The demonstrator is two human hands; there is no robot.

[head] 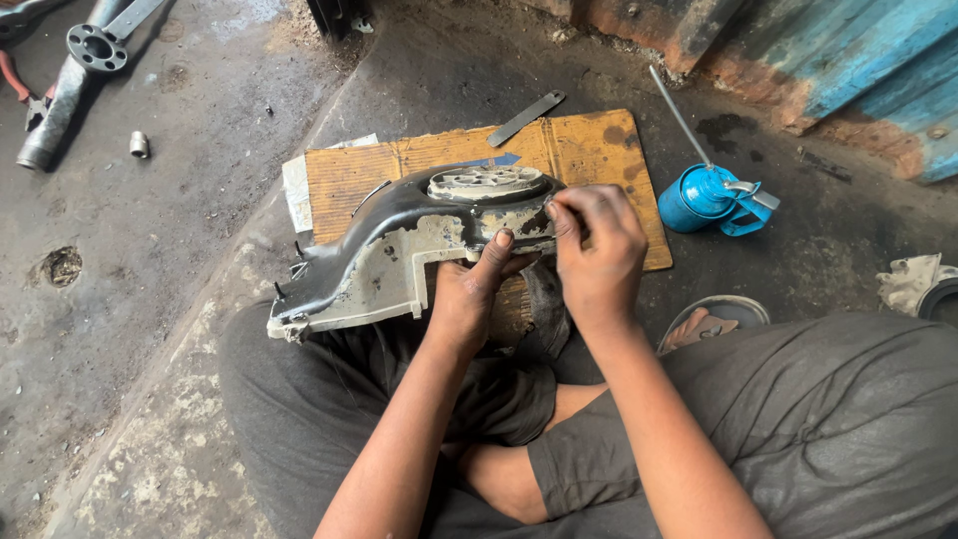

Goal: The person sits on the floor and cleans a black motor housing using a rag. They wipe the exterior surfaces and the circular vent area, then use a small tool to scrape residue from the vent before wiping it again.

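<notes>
We sit on the concrete floor (150,260) with a grey metal casing (399,250) resting tilted across our lap, its round top end lying over a sheet of cardboard (589,150); our left hand (469,294) is closed on the casing from beneath, thumb pressed up against its near face; our right hand (599,245) curls over the casing's right end, its fingertips (561,212) pinched together against the edge there, and whether they hold something small we cannot tell. A dark rag (544,304) hangs between the two hands, under the casing.

On the far edge of the cardboard lies a flat metal strip (526,118); to the right, just beside the cardboard, stands a blue oil can (704,197) with a long thin spout pointing up and away; a sandal (714,319) shows near our right knee. At the upper left, well apart from us, lie a metal pipe (55,115), a ringed fitting (97,47) and a small socket (140,145); at the right edge sits a pale crumpled cloth (913,279).
</notes>
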